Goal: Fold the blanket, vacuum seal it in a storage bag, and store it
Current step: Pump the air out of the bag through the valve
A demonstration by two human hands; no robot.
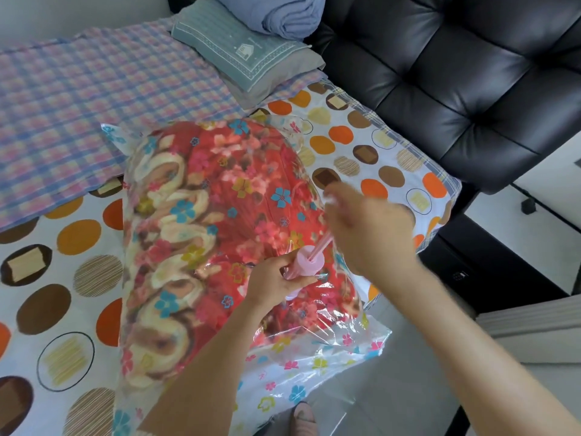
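A red floral blanket (232, 196) lies folded inside a clear storage bag (317, 360) printed with small flowers, on the bed. A pink hand pump (309, 262) stands on the bag's valve near the bag's right side. My left hand (276, 283) grips the pump's barrel at its base. My right hand (367, 228), blurred with motion, is closed around the pump's handle, with the thin pink rod (323, 243) drawn out of the barrel. The bag's lower right corner hangs past the bed's edge.
The bed carries a white sheet with orange and brown dots (361, 143) and a plaid cover (94, 99). A grey-green pillow (248, 58) and a folded blue blanket (283, 14) lie at the head. A black tufted chair (456, 73) stands right. My slippered foot (303, 418) is below.
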